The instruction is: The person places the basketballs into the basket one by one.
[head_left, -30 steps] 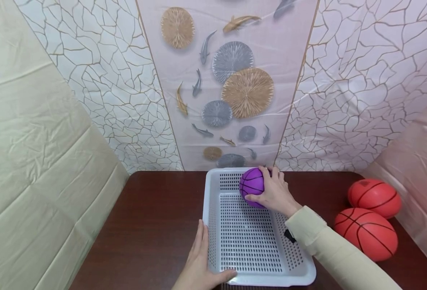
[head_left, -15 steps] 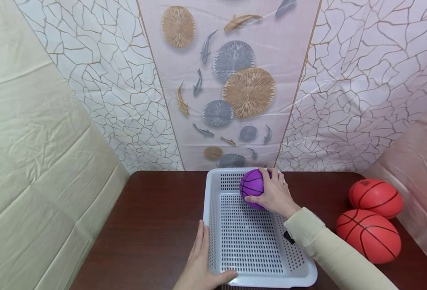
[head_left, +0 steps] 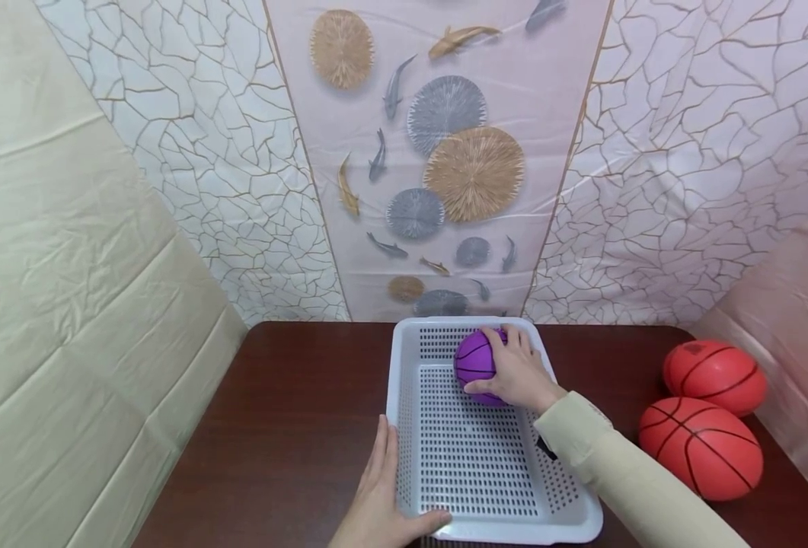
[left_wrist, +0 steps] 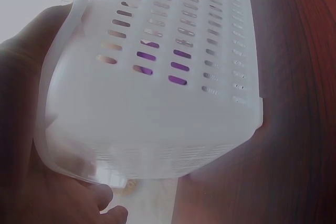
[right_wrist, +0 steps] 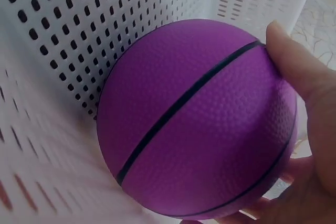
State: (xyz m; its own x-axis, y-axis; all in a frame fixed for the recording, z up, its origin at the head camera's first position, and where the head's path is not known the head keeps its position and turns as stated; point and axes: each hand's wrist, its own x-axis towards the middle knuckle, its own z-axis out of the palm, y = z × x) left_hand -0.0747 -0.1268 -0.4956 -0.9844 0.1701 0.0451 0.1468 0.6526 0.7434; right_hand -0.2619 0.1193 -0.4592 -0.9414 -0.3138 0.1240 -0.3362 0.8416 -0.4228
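Observation:
A small purple basketball (head_left: 474, 364) with black lines is at the far end of a white perforated plastic basket (head_left: 407, 525). My right hand (head_left: 518, 377) grips it from the right side, fingers spread over the top and thumb on the near side. The right wrist view shows the basketball (right_wrist: 194, 124) low between the basket walls (right_wrist: 79, 30). At the basket's near left corner is my left hand (head_left: 383, 498). Its straight fingers lie along the left side and its thumb reaches over the near rim. Through slots in the wall (left_wrist: 131, 114), the left wrist view shows bits of purple.
Two red basketballs, a nearer one (head_left: 701, 447) and a farther one (head_left: 714, 377), sit on the dark brown table (head_left: 287, 426) right of the basket. Patterned cloth (head_left: 438, 190) hangs behind the table, with plain cloth panels at both sides.
My right hand and the purple basketball have moved slightly lower and nearer in the basket. My left hand stays at the corner. The whole head view has shifted a little.

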